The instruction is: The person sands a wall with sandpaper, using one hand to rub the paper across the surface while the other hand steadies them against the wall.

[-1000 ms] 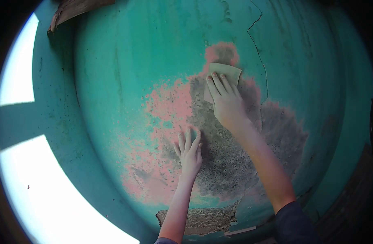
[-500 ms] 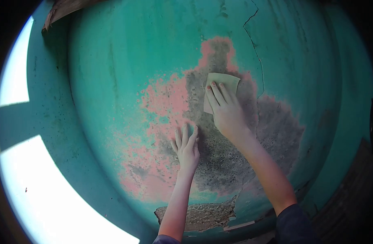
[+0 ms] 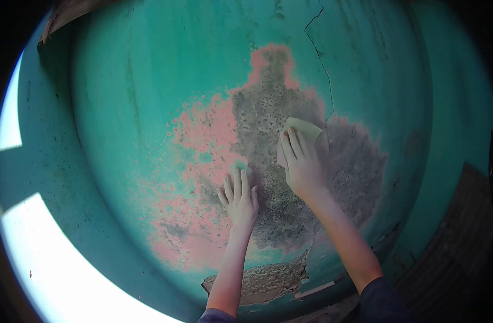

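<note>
My right hand (image 3: 307, 169) presses a pale sheet of sandpaper (image 3: 309, 129) against the wall, with its fingers laid over the sheet. Under and around it the paint is worn off to a rough grey patch (image 3: 273, 202), bordered by pink undercoat (image 3: 211, 126). Lower and to the left, my left hand (image 3: 241, 204) rests on the wall with its fingers apart and nothing in it. It lies where the pink and grey areas meet.
Green paint (image 3: 166, 70) covers the wall around the patch. A thin crack (image 3: 328, 81) runs down from the top. Broken plaster (image 3: 268, 280) shows low down between my forearms. Bright light (image 3: 58, 258) enters at the left, and a wooden piece (image 3: 74, 13) juts in above.
The sandpaper under my right hand has slid downward and right across the grey patch and turned slightly. My left hand stays on the wall, its fingers a little more spread. The view has shifted slightly.
</note>
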`<action>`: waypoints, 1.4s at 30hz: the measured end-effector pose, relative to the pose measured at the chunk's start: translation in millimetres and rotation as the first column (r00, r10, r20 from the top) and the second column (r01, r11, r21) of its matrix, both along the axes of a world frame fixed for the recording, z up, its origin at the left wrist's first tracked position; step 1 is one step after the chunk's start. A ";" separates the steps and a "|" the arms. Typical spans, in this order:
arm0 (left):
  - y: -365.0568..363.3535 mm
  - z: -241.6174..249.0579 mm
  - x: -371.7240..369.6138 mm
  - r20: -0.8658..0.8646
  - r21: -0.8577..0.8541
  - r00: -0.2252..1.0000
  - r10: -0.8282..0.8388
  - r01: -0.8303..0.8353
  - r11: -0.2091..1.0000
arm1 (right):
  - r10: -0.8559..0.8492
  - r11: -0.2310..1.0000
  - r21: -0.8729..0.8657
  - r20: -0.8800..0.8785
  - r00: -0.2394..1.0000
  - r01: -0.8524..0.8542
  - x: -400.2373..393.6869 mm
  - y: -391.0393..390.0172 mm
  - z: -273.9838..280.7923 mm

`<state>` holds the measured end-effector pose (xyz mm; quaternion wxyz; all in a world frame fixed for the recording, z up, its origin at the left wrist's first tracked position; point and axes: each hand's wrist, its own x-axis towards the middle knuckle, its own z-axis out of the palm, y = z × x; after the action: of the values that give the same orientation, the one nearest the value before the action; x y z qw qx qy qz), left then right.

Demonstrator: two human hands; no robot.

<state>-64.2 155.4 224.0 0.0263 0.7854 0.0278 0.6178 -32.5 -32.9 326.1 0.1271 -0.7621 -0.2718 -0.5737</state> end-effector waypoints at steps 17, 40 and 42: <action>-35.8 -56.2 -0.1 -0.216 -0.060 0.976 -0.029 0.016 0.998 | -0.110 0.991 0.091 0.138 0.984 0.098 37.0 -11.5 92.2; -88.9 5.3 20.6 -0.319 0.019 0.947 -0.031 0.039 0.999 | -0.049 0.996 -0.071 0.099 0.994 0.056 36.2 -58.5 41.9; -89.1 4.8 23.2 -0.281 0.045 0.960 0.004 0.009 0.999 | -0.058 0.997 -0.051 0.129 0.990 0.065 39.9 -58.2 67.0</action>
<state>-40.9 66.3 228.8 0.0051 0.8656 0.0160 0.5004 7.4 -91.1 393.1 0.0706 -0.7350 -0.2716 -0.6173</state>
